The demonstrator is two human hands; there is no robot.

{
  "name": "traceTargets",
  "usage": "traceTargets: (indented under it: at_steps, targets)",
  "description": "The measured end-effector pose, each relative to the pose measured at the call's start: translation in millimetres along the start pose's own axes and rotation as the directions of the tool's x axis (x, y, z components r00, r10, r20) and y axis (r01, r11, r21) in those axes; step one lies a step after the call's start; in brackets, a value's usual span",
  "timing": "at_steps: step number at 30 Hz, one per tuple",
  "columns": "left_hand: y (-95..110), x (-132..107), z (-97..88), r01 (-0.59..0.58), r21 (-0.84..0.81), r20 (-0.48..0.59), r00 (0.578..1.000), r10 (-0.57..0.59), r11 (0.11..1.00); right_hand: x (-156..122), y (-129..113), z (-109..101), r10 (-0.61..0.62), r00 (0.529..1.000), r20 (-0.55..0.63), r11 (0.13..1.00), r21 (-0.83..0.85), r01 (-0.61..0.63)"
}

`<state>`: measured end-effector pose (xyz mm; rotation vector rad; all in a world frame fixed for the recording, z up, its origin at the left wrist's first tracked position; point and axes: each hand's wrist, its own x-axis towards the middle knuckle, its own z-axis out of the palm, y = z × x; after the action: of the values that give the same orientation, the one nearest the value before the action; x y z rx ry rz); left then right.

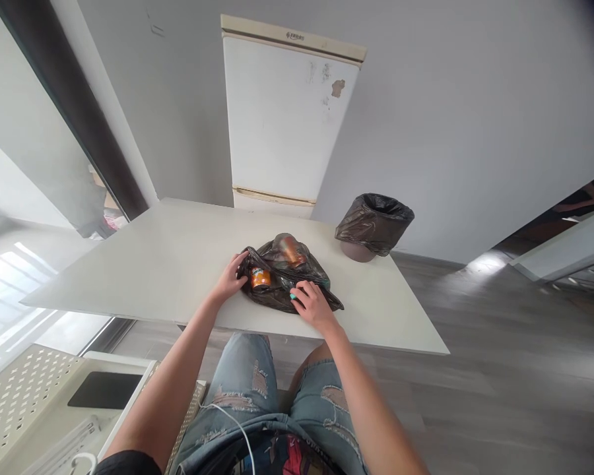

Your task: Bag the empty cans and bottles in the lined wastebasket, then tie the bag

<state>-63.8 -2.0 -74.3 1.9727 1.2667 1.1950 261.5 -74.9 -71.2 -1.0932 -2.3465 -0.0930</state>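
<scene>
A dark translucent plastic bag [297,280] lies on the white table [168,264] in front of me. An orange can [260,278] shows at the bag's open mouth, and a second can [291,249] shows through the plastic further back. My left hand [230,277] grips the bag's left edge beside the orange can. My right hand [313,305] rests on the bag's near right side, fingers curled onto the plastic.
A bin lined with a dark bag [372,225] stands beyond the table's far right corner. A white fridge [284,119] stands against the wall behind. A perforated white surface with a black phone [103,390] is at lower left. Grey floor lies to the right.
</scene>
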Motion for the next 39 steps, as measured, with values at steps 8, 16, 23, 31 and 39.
traceTargets:
  at_steps: [8, 16, 23, 31, 39]
  targets:
    - [10, -1, -1.9, -0.015, -0.085, 0.098, 0.995, 0.023, 0.996, 0, 8, 6, 0.220, 0.966, -0.139, 0.971, 0.122, -0.203]
    - [8, 0, -1.6, -0.091, -0.042, 0.146, 0.985, 0.096, 0.995, -13, 24, -5, 0.790, 0.510, -0.340, 0.558, 0.745, -0.367]
    - [15, 0, -2.7, -0.016, -0.082, 0.140, 0.990, 0.027, 0.996, -14, 31, -13, 0.851, 0.453, -0.266, 0.400, 0.887, -0.231]
    - [33, -4, -7.9, 0.036, -0.348, -0.272, 0.952, -0.138, 0.937, -9, 21, -25, 0.737, 0.676, -0.007, 0.105, 0.989, -0.105]
    - [148, -52, -20.9, 0.152, -0.065, 0.422, 0.900, -0.111, 0.986, -12, 18, -21, 0.538, 0.824, 0.180, -0.037, 0.981, -0.191]
